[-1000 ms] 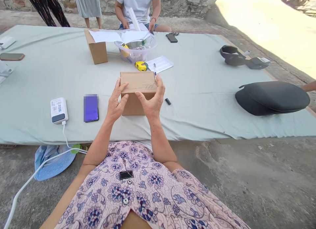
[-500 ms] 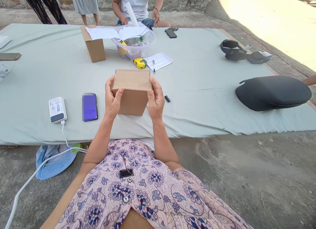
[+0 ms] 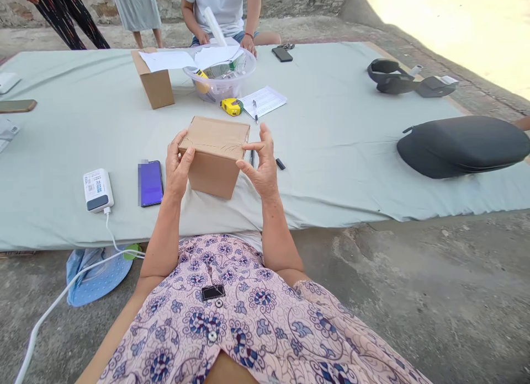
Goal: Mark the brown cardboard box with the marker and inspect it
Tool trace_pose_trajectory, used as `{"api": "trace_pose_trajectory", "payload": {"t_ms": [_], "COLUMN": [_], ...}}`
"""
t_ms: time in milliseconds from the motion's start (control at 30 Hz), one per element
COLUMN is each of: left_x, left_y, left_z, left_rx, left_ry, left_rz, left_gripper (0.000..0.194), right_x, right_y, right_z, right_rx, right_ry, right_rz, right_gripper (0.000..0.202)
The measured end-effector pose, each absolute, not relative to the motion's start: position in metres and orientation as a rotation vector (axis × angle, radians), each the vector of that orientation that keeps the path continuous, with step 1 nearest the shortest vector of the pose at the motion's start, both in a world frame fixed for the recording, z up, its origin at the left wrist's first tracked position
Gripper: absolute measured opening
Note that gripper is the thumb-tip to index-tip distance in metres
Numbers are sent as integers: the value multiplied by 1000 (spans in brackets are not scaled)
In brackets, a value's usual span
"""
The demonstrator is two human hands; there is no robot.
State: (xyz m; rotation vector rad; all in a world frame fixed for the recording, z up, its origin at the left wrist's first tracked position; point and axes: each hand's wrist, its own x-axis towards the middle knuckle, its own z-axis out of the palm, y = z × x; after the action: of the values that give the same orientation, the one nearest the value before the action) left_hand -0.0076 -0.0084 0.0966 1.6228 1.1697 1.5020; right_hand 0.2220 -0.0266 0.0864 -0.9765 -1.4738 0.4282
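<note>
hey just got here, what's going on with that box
A person at the cloth-covered table has a cardboard box in front of them. The left hand grips its left side, thumb on the front, while the right hand is spread at its right edge. A yellow tape measure and a printed sheet lie beyond the box, and a phone lies to its left.

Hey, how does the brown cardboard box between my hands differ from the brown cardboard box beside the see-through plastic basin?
Your left hand holds the near brown cardboard box, while no hand touches the far brown cardboard box. Thin dark lines mark the near box's top; a white paper sheet partly covers the far box's top. Both are brown cardboard.
</note>
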Motion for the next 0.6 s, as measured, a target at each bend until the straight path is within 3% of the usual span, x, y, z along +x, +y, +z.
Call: {"api": "trace_pose_trajectory", "payload": {"t_ms": [167,367,600], "left_x": [-10,-3,6], "left_y": [-8,-14,-28], "left_z": [98,97,106], "left_rx": [1598,1603,1515], "left_ry": [1168,1217,1259], "left_rz": [1521,1575,1600], "left_gripper": [68,62,54], "right_x": [228,227,225], "right_y": [-15,-14,-15], "right_z": [90,88,89], "right_rx": [-912,-998,-1006], "right_ry": [-1533,-1537,-1437], "right_rz": [677,590,655], "right_gripper": [65,101,76]}}
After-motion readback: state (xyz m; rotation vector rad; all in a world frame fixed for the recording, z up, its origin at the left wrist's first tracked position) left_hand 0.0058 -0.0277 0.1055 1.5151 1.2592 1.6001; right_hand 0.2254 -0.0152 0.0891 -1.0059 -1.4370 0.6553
